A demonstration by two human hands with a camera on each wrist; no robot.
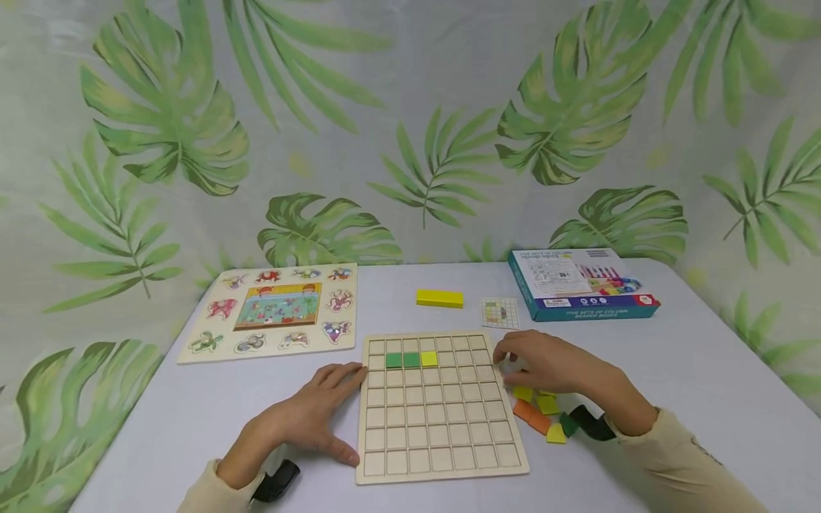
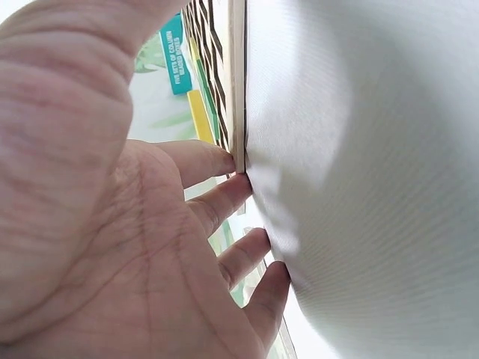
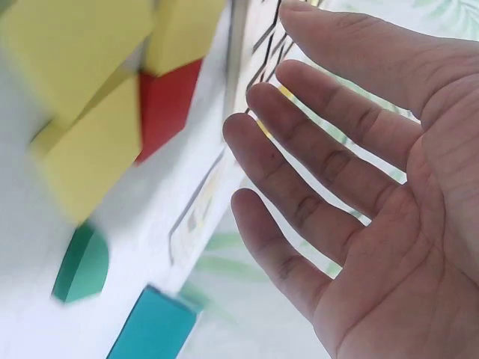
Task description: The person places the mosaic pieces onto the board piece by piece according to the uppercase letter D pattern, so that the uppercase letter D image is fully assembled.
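Observation:
A wooden grid board (image 1: 439, 410) lies on the table with two green tiles (image 1: 402, 360) and one yellow tile (image 1: 429, 358) in its second row. My left hand (image 1: 306, 417) lies flat beside the board's left edge (image 2: 239, 82), fingers (image 2: 218, 203) straight and touching it. My right hand (image 1: 545, 363) hovers at the board's right edge, fingers (image 3: 314, 172) straight and holding nothing. Under it lie several loose yellow, orange and green tiles (image 1: 541, 413), seen close up as yellow tiles (image 3: 90, 149) in the right wrist view.
A yellow block (image 1: 439, 298) and a small pattern card (image 1: 499, 312) lie behind the board. A blue box (image 1: 580, 283) sits at the back right. A wooden picture puzzle (image 1: 272, 310) lies at the back left. A leaf-print curtain hangs behind.

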